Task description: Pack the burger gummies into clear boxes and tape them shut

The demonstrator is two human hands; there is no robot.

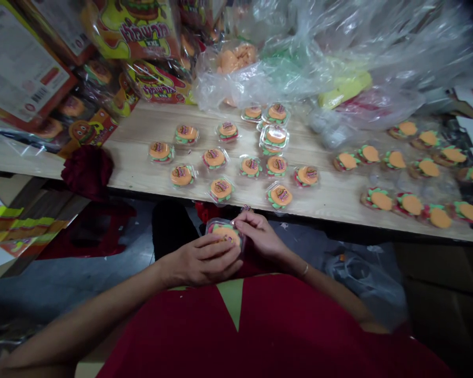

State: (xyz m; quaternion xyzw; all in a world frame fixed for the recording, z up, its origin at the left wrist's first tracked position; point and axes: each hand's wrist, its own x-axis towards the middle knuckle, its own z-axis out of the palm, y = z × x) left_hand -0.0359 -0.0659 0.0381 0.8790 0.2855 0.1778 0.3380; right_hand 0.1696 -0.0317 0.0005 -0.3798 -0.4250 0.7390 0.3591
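Note:
Close to my body, below the table's front edge, I hold a small burger-shaped piece in a clear plastic case (pixel 225 231). My left hand (pixel 207 258) is closed over its near side, with the fingers lying across the top. At the case's far right corner, the thumb and fingertips of my right hand (pixel 262 234) are pinched together on the edge. Similar cased burgers with printed tops, such as one cased burger (pixel 279 195), sit scattered on the wooden table (pixel 137 176) just beyond my hands.
Further right stand several burgers with plain tops (pixel 408 203). Clear plastic bags (pixel 339 52) heap up along the back. Printed display boxes (pixel 153 84) are stacked at the back left, near a dark red cloth bundle (pixel 87 170). A red stool (pixel 90 231) is under the table.

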